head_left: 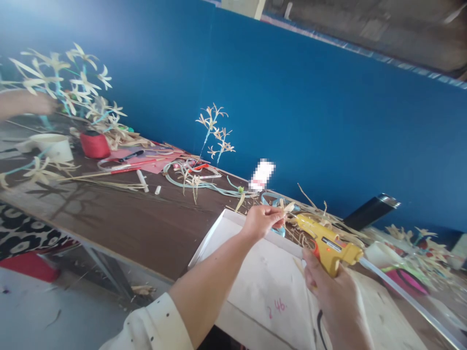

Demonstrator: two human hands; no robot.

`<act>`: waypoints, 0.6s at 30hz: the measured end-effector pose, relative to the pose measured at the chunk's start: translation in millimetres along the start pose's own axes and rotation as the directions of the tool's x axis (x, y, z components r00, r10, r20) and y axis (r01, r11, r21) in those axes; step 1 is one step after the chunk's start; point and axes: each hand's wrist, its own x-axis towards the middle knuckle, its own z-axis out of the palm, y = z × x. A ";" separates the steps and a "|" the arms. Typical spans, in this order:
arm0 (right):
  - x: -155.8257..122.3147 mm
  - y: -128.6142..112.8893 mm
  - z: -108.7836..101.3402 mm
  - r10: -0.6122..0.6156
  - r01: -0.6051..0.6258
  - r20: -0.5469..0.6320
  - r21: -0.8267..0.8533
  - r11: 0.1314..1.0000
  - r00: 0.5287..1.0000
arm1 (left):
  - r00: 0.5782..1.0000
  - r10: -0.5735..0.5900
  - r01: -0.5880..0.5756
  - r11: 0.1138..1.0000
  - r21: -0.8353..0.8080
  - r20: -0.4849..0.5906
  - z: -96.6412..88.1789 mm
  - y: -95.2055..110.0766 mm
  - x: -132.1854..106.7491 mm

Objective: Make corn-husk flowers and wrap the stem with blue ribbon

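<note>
My right hand (333, 287) is wrapped round the handle of a yellow hot glue gun (324, 243), whose nozzle points left. A long clear glue stick (408, 291) sticks out of the gun's back end. Close to the nozzle, my left hand (264, 221) pinches a small pale straw-coloured flower (286, 206); its lower part is hidden by my fingers. Both hands are above a shallow white cardboard box lid (251, 277) with red handwriting on it.
Against the blue partition (292, 97) stand straw-flower stems (215, 129) and a black cylinder (372, 211). Dry straw strips, pale blue tubing (215, 189) and a red thread spool (95, 144) lie on the brown table (146, 218). Another person's hand (29, 103) is at far left by a flower bunch.
</note>
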 end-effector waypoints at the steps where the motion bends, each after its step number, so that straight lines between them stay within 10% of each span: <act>1: -1.6 -1.9 0.9 -0.001 0.001 -0.003 0.014 1.000 1.000 | 1.000 0.001 -0.001 1.000 0.005 -0.003 -0.4 -0.5 0.3; 7: -4.5 -2.1 -16.4 -0.015 0.019 -0.029 0.155 0.988 0.999 | 0.998 -0.024 0.026 0.999 0.039 -0.059 -1.7 1.0 0.2; 18: 42.1 49.8 -156.8 0.174 -0.122 -0.223 0.227 0.966 0.959 | 0.992 -0.038 0.057 0.985 0.162 -0.117 -1.2 1.1 -1.2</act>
